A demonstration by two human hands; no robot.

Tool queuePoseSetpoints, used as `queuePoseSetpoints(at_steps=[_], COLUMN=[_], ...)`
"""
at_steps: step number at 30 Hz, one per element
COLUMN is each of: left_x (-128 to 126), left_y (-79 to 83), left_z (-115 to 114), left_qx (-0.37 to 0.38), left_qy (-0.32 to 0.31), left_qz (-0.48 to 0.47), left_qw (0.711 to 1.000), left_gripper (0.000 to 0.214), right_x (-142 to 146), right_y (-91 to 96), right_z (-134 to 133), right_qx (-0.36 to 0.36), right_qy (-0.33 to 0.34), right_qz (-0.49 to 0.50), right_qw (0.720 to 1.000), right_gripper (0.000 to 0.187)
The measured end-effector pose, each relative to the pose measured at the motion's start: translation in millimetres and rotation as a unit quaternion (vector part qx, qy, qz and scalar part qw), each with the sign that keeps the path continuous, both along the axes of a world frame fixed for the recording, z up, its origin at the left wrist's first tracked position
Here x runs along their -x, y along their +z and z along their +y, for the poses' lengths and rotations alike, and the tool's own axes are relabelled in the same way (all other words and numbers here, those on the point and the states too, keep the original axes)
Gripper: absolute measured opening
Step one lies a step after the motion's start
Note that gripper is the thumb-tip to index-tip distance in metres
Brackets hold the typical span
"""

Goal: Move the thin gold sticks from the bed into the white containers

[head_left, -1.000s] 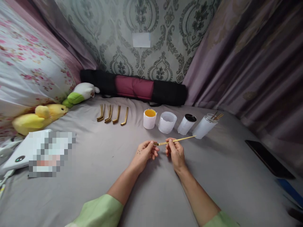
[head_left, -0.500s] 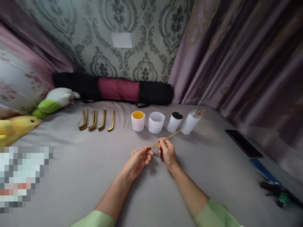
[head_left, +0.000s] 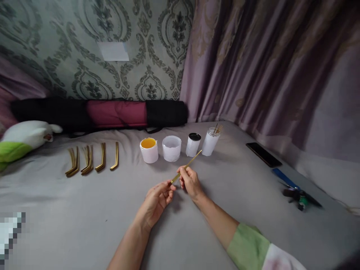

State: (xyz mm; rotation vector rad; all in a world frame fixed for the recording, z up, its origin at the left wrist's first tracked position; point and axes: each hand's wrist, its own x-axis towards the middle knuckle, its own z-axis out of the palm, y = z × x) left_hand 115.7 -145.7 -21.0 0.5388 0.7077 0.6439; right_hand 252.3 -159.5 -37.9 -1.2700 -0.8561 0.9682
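A slim gold straw (head_left: 194, 159) slants up to the right between my hands, above the bedsheet. My left hand (head_left: 157, 200) pinches its lower end, which is partly hidden by the fingers. Higher along the shaft, my right hand (head_left: 191, 183) grips it between thumb and fingers. Its free tip points toward the containers behind. On the left lie bent gold straws in separate groups: one group (head_left: 73, 165), a second (head_left: 88, 161), a third (head_left: 101, 159) and a thin one (head_left: 115, 157).
Behind my hands stand a white cup with yellow inside (head_left: 149, 153), an open white tub (head_left: 171, 150), a dark-topped white container (head_left: 193, 146) and a jar with thin sticks (head_left: 210, 143). A phone (head_left: 263, 154) and a blue strip (head_left: 285, 179) lie right. A long black-and-maroon bag (head_left: 116, 113) borders the wall.
My view has turned to the right, so everything sits further left. Both hands keep hold of the gold straw, which now slants more steeply.
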Motion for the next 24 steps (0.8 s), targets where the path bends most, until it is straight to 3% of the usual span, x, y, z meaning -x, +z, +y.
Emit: queuePoseSetpoints(at_steps=[13, 24], left_x=[-1.7, -2.3], left_y=[-1.6, 5.0], left_z=[-4.0, -8.1], left_qx=[-0.002, 0.022], left_qy=[-0.060, -0.079], left_qz=[0.003, 0.017], left_qw=[0.998, 0.996], left_gripper=[0.022, 0.019], right_x=[-9.1, -49.2], right_y=[6.6, 25.2], right_z=[-11.3, -17.8], right_qx=[0.027, 0.012], right_qy=[-0.003, -0.054], right_qz=[-0.010, 0.023], right_qw=[1.000, 0.998], right_gripper=[0.030, 0.033])
